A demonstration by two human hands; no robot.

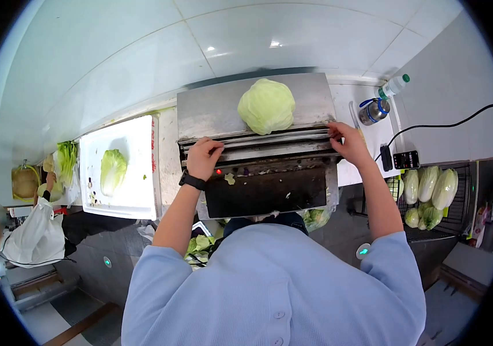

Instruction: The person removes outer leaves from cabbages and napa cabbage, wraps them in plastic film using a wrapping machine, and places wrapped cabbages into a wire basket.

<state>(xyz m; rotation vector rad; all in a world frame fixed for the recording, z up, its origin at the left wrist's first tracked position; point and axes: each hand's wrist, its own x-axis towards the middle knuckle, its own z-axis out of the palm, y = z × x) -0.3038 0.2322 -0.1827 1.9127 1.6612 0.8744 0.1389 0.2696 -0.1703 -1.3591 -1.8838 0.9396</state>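
A round pale-green cabbage [266, 106] sits on the metal plate [207, 113] of a wrapping machine. In front of it, shiny clear plastic film [275, 143] stretches across the machine's slot. My left hand [202, 158], with a dark watch on its wrist, is closed in a pinch at the film's left end. At the right end, my right hand [348, 142] also pinches with thumb and fingers bent. The film's edge between my fingertips is hard to make out. Nearest me lies the machine's dark heating plate [266, 193], with leaf scraps along its upper edge and a red light at left.
Left of the machine, a white tray [149, 199] bears a napa cabbage [113, 172]. A steel flask [374, 112], a plastic bottle [393, 86], a phone [406, 160] and a black cable [448, 125] are at right. Napa cabbages [428, 184] fill a basket. Another person [39, 230] works far left.
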